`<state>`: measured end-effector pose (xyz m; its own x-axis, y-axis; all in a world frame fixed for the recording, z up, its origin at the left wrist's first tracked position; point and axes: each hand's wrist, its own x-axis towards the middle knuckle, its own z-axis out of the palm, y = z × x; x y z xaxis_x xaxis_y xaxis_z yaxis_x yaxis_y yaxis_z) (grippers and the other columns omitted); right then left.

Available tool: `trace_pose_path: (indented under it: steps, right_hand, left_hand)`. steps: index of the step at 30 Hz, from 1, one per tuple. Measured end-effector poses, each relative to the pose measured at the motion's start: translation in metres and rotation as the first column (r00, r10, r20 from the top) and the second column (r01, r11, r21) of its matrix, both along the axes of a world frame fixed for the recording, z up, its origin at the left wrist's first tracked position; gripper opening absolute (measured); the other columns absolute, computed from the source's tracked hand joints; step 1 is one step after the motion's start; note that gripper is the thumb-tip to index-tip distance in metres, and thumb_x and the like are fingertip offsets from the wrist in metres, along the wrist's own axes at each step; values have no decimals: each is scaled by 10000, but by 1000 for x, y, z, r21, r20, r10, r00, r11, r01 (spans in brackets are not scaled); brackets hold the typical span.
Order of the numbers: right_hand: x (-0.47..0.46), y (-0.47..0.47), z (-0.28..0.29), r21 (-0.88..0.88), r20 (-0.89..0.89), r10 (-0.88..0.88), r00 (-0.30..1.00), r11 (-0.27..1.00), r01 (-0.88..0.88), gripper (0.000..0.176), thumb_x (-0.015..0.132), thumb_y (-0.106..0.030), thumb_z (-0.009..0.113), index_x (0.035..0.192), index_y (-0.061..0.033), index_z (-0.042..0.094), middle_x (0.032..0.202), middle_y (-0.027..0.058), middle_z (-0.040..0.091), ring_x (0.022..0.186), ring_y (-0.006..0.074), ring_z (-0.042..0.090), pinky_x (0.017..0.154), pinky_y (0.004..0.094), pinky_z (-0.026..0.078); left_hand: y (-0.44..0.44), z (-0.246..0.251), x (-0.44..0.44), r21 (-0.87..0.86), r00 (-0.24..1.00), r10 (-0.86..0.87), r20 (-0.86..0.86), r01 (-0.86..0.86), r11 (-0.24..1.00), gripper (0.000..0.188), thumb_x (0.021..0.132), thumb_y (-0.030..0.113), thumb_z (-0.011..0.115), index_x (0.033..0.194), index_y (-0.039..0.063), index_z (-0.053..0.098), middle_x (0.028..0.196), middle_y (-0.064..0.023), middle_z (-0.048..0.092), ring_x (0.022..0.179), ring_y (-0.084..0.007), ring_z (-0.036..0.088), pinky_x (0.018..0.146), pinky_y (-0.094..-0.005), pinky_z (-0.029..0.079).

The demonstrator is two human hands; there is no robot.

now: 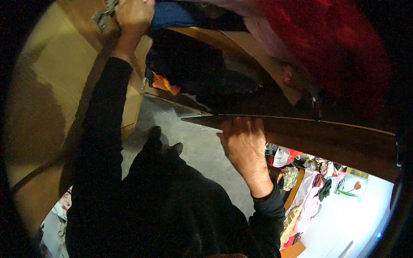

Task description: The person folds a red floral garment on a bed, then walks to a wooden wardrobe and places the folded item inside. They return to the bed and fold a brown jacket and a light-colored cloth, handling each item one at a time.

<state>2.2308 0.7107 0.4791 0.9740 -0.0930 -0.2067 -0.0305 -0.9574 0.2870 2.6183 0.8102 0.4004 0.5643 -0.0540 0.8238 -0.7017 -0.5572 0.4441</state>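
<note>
My right hand [246, 145] has its fingers curled over the edge of a dark brown wooden door panel [329, 135]. At the upper left, my left hand [135, 14] is raised inside or in front of the wardrobe, cut off by the top of the picture. A greyish patterned thing [105, 16], blurred, shows just beside its fingers; whether the hand holds it cannot be made out. Next to that hand hangs a blue garment [174, 14]. Dark clothes [187, 61] hang or lie below it, with a piece of orange cloth [164, 84] at their edge.
A light wooden door panel [64, 64] stands on the left. Red cloth [345, 42] fills the upper right. Grey floor [193, 145] lies under my shoes [155, 133]. Behind the dark panel are a heap of clothes [309, 190] and a wall with a flower picture [351, 187].
</note>
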Motion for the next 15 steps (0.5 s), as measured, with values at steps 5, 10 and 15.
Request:
trace_pose_path:
  steps: [5, 10, 15]
  right_hand:
    - [27, -9, -6, -51, 19, -4, 1000, 999, 5, 176, 806, -175, 588, 941, -95, 669, 892, 102, 639, 914, 268, 599, 874, 463, 425]
    - [48, -30, -20, -158, 128, 89, 988, 985, -69, 232, 840, -350, 629, 879, -121, 627, 828, 79, 633, 812, 263, 599, 752, 425, 424]
    - [68, -46, -22, -94, 75, -11, 997, 995, 18, 275, 842, -377, 645, 917, -112, 641, 878, 96, 657, 857, 281, 616, 776, 445, 439]
  left_hand:
    - [2, 12, -14, 70, 984, 68, -167, -57, 996, 684, 791, 100, 656, 1415, 9, 392, 1100, -239, 584, 971, -392, 588, 866, -465, 455]
    - [-3, 8, -6, 112, 979, 124, -163, -107, 988, 678, 803, 116, 645, 1418, 14, 379, 1201, -241, 560, 1105, -393, 537, 943, -444, 431]
    - [-8, 6, -13, 84, 990, 107, -86, -100, 991, 638, 794, 101, 644, 1377, 3, 404, 1236, -241, 554, 1139, -406, 521, 955, -465, 425]
